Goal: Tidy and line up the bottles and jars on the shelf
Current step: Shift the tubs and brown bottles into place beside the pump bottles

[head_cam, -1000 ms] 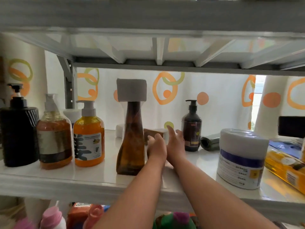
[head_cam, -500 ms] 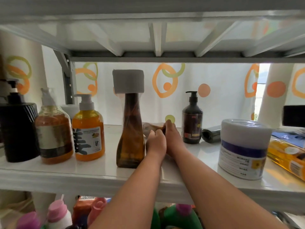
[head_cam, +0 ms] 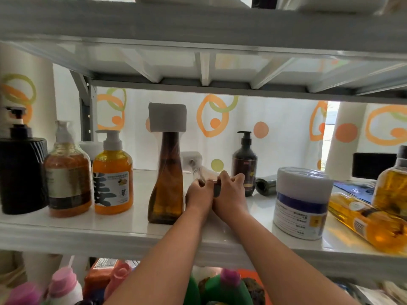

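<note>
both forearms reached from the near edge over the white shelf (head_cam: 114, 225) toward its far middle, and the two hands met there, side by side and touching. the left hand (head_cam: 199, 198) was curled, with its fingers closed on the left part of a small bottle in clear wrap (head_cam: 203, 176). the right hand (head_cam: 230, 194) gripped the same bottle from the right, fingers bent over the top of it. the bottle sat in the middle of the shelf, just right of the tall brown bottle (head_cam: 166, 179) and left of the dark pump bottle (head_cam: 244, 162). most of it was hidden by the hands; its wrapped end with a white cap pointed up and to the far left, so its long axis looked tilted. a dark piece showed between the hands, but i could not tell what it was. at the left stood a black pump bottle (head_cam: 21, 172), an amber bottle (head_cam: 68, 179) and an orange soap bottle (head_cam: 112, 179), all upright. at the right stood a white jar (head_cam: 300, 203), and a yellow bottle (head_cam: 367, 221) lay on its side.
</note>
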Demonstrator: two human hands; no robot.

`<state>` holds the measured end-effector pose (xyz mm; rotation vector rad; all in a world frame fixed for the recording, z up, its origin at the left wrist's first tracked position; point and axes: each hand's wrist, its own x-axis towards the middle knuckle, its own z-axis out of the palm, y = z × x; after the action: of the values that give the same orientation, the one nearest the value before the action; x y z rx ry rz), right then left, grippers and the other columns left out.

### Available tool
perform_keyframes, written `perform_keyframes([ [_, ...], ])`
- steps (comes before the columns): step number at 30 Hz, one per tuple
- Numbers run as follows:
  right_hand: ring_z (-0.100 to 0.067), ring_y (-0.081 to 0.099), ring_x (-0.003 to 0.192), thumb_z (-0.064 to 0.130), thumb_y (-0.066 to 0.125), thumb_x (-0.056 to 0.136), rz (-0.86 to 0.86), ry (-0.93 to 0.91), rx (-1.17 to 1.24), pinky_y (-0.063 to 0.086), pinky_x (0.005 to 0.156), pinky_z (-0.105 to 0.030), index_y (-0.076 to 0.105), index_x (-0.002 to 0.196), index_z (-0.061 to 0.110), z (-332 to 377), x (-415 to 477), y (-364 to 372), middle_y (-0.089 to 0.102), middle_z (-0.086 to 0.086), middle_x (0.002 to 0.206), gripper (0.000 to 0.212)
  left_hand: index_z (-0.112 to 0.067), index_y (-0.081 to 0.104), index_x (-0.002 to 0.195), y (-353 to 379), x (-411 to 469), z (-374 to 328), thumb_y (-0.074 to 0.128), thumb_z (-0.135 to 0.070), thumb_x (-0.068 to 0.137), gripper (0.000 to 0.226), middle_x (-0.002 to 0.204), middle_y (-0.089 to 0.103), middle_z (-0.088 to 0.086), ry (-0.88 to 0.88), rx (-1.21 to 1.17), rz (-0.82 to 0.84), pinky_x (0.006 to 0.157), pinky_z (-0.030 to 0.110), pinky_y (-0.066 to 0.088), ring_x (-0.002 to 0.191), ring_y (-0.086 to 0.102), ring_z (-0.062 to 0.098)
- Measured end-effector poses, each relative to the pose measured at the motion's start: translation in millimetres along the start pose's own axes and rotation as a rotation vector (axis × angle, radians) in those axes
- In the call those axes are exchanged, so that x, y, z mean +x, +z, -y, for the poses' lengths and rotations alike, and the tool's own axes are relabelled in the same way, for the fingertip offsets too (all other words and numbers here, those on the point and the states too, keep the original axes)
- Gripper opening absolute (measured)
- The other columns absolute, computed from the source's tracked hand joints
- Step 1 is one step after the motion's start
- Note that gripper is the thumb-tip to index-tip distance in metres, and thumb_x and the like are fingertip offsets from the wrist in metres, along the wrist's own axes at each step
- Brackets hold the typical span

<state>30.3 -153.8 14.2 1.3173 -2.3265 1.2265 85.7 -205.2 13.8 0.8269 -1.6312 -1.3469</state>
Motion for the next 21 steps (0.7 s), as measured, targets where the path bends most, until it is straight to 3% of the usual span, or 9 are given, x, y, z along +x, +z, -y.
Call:
perform_keyframes([
  [6,-0.025,0.047,0.096,0.019,0.063,0.080,0.017,-0.018,0.031,0.045,0.081,-0.028,0.040,0.111,0.019,-3,-15,-12,0.030,-0.005,0.108,0.038,-0.010,0.047,0.131,-2,-16,-5,0.042,-0.027,0.098,0.038,0.124,0.060,0.010,0.068,0.096,0.030,0.097,0.037,0.049,0.113,0.058,0.027],
  [9,-0.028,0.049,0.100,0.022,0.063,0.081,0.036,-0.034,0.036,0.046,0.083,-0.032,0.037,0.121,0.020,-4,-20,-15,0.042,-0.009,0.110,0.048,-0.013,0.041,0.135,-4,-23,-5,0.042,-0.023,0.098,0.039,0.129,0.057,0.009,0.094,0.116,0.059,0.100,0.038,0.047,0.117,0.055,0.027],
  [11,-0.029,0.051,0.101,0.024,0.064,0.079,0.035,-0.043,0.040,0.047,0.081,-0.035,0.035,0.121,0.019,-6,-24,-17,0.051,-0.011,0.109,0.051,-0.014,0.036,0.140,-6,-28,-6,0.043,-0.020,0.098,0.043,0.135,0.052,0.008,0.100,0.121,0.067,0.104,0.038,0.045,0.123,0.051,0.027],
  [14,-0.023,0.052,0.094,0.026,0.068,0.076,0.020,-0.046,0.090,0.040,0.071,-0.026,0.038,0.112,0.016,-8,-31,-23,0.054,-0.008,0.106,0.048,-0.015,0.029,0.144,-9,-35,-5,0.044,-0.016,0.098,0.049,0.140,0.047,0.008,0.099,0.101,0.091,0.106,0.038,0.042,0.129,0.046,0.027],
  [18,-0.020,0.055,0.090,0.029,0.073,0.073,0.009,-0.072,0.097,0.044,0.069,-0.023,0.036,0.108,0.016,-9,-39,-29,0.055,-0.007,0.106,0.053,-0.018,0.028,0.144,-12,-41,-2,0.046,-0.012,0.096,0.051,0.139,0.047,0.006,0.106,0.093,0.115,0.104,0.036,0.044,0.128,0.047,0.025],
  [21,-0.020,0.057,0.092,0.030,0.075,0.071,0.008,-0.081,0.135,0.046,0.069,-0.022,0.034,0.114,0.017,-8,-44,-30,0.055,-0.008,0.108,0.061,-0.018,0.031,0.143,-15,-44,-1,0.050,-0.010,0.094,0.053,0.138,0.047,0.004,0.122,0.067,0.115,0.094,0.028,0.046,0.126,0.047,0.023],
])
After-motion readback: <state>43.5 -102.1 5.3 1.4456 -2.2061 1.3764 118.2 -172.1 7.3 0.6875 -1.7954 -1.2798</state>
